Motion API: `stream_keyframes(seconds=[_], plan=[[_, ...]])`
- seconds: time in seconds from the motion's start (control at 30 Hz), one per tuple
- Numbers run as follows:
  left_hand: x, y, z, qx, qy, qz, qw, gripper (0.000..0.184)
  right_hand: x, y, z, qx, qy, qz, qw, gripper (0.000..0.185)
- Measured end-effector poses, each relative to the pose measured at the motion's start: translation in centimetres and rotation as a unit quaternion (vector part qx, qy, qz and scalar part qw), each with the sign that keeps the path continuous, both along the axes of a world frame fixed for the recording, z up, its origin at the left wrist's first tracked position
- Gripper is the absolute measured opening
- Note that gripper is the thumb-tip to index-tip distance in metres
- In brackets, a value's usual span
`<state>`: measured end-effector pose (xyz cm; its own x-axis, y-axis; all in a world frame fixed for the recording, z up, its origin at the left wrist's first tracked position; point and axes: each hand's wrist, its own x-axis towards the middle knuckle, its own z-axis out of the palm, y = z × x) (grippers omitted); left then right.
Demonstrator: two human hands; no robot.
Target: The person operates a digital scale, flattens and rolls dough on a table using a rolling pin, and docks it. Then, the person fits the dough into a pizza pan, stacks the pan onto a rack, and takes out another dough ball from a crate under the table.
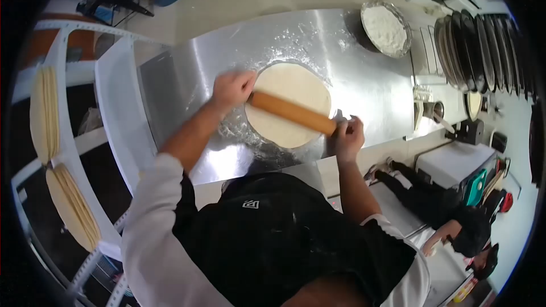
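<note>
Left hand (233, 87), right hand (349, 137) outstretched, fingers curled round rolling pin (293, 113) ends; dough (287, 78) beneath

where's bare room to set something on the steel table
The silvery steel table has room right of the round pale dough, below the silvery round bowl of flour, and at its left end. The middle's crowded: dough, brown wooden rolling pin, left hand, right hand.

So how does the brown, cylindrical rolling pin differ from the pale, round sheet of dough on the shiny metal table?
The brown, cylindrical rolling pin is long and narrow, while the pale, round sheet of dough is broad and flat. The pin is gripped at its ends by the left hand and right hand, while the dough lies on the shiny metal table. Both are in front of the person.
</note>
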<state>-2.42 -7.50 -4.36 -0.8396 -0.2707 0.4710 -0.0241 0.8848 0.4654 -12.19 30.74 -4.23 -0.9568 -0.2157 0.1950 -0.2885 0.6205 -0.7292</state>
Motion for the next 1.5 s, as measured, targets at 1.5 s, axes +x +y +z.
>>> stream_keyframes(seconds=[1.5], plan=[[9.7,18.5,1.8,0.147,-0.228,0.371,0.888,0.011,-16.1,-7.4,-1.7,0.025,0.058,0.282,0.957,0.026]])
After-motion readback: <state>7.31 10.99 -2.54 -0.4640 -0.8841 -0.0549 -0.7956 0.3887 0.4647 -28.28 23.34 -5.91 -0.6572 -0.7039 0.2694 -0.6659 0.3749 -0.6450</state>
